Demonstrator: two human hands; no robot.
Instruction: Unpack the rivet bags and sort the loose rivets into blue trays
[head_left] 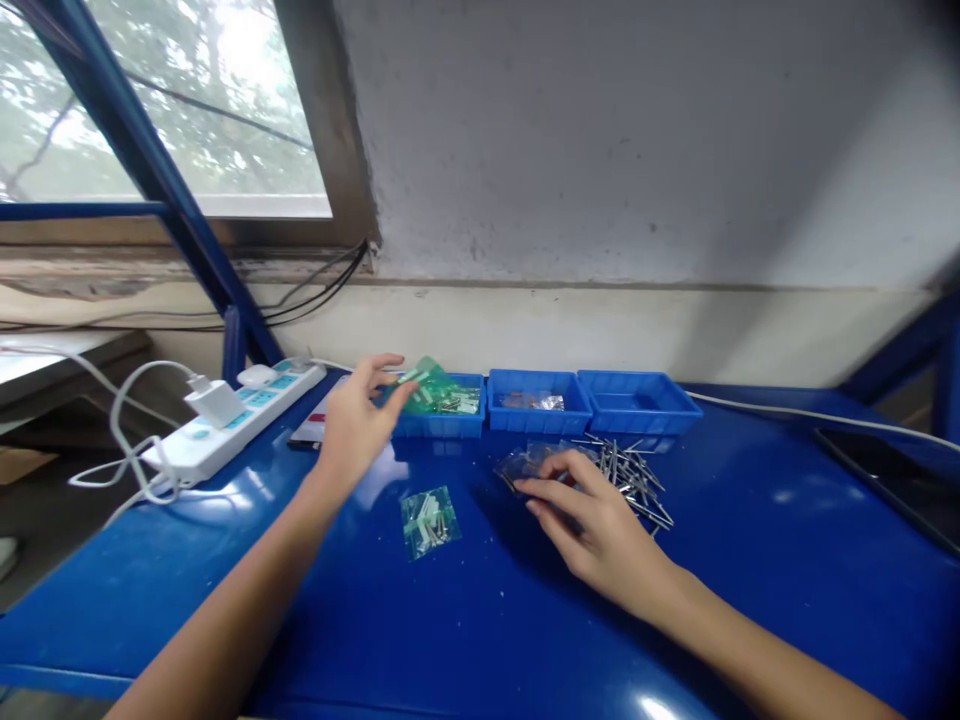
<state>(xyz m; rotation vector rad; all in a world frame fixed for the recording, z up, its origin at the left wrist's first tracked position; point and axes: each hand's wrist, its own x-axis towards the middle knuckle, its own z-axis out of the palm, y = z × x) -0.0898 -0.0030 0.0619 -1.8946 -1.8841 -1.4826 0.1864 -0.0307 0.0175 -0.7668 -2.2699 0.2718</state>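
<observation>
Forearms (247, 590) over blue table (465, 640); wall (600, 150), window (240, 110) behind.

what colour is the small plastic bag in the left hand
Translucent green; the small plastic bag shows best in the head view.

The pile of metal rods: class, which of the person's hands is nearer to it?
Right. The right hand is at the left edge of the rod pile; the left hand is farther left, by the leftmost blue bin, holding a green packet.
</observation>
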